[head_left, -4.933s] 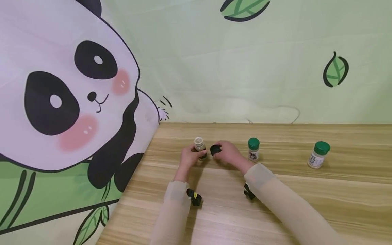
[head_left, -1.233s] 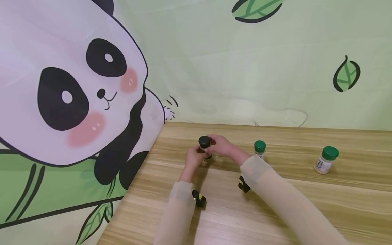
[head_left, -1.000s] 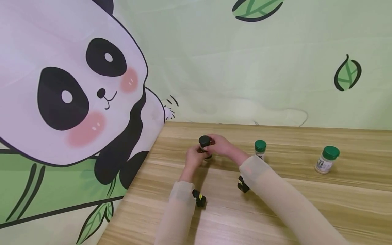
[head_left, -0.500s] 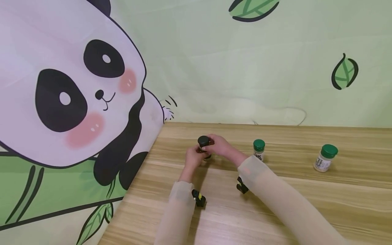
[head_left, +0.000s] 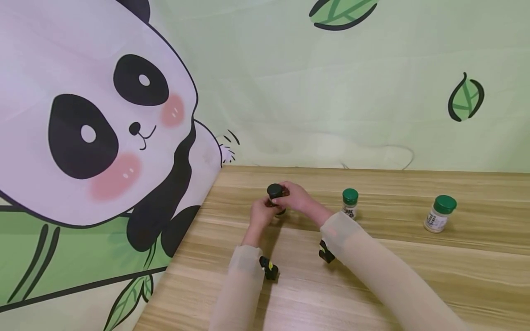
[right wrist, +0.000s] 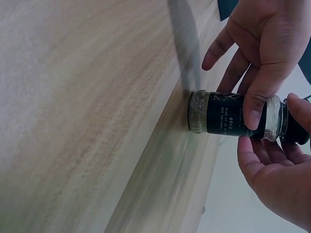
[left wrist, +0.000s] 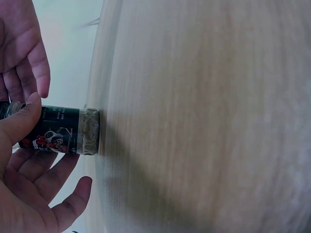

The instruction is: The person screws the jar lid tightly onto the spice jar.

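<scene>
A small clear spice jar point(right wrist: 228, 113) with a black printed label stands at the left of the wooden table point(head_left: 306, 294). My left hand point(head_left: 262, 215) grips its body between thumb and fingers. On the jar's mouth sits a black cap point(head_left: 274, 190), which my right hand point(head_left: 299, 197) pinches from the right side. The right wrist view shows a band of clear glass neck between label and cap. In the left wrist view the jar's label point(left wrist: 56, 131) shows red and white print; the cap is mostly cut off there.
Two jars with green caps stand to the right: a nearer one point(head_left: 349, 203), partly behind the right sleeve point(head_left: 352, 234), and another one point(head_left: 440, 214) farther right. A green panda-print cloth point(head_left: 290, 92) hangs behind the table and along its left side.
About five seconds ago the black cap was in my right hand, apart from the uncovered jar; now it is on the jar's mouth. Over the last second both hands have barely moved.
</scene>
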Demonstrator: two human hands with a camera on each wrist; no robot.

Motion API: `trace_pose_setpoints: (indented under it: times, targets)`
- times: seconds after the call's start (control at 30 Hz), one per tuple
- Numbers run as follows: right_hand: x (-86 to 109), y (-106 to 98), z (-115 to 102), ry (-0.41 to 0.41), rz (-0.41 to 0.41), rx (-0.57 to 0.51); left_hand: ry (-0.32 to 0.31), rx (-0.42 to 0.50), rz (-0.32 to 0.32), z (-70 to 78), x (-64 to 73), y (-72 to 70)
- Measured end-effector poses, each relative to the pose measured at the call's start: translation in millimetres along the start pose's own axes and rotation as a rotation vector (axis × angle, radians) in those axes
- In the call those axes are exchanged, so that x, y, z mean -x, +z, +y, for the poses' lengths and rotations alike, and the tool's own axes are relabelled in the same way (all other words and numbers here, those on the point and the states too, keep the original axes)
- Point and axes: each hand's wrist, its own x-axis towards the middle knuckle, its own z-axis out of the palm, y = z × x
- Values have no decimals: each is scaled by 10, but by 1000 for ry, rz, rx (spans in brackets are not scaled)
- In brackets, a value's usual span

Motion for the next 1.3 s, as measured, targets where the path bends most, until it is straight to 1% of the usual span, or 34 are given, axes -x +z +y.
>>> trace_pose_setpoints:
  times: [0.23, 0.57, 0.7, 0.83, 1.0, 1.07, 1.17, 1.3]
  targets:
    - [10, 11, -8, 6, 21, -5, -5, -5, 5, -16, -10, 3]
    - [-8, 26, 16, 22, 37, -35, 16, -17, 11, -8, -16, 3]
    - [1, 10, 19, 1, 10, -55, 20, -17, 13, -8, -16, 2]
    - [5, -12, 40, -30, -43, -98, 27, -12, 13, -19, -15, 1]
    - [9, -41, 76, -31, -99, -118, -1, -10, 0, -26, -3, 0]
    - [12, -49, 73, -17, -108, -123, -6, -2, -3, -22, 1, 0]
    - [11, -50, 65, -4, -108, -131, 2, 4, 5, -17, 2, 0]
    - [8, -42, 58, -8, -94, -120, 18, 2, 17, -14, 3, -2]
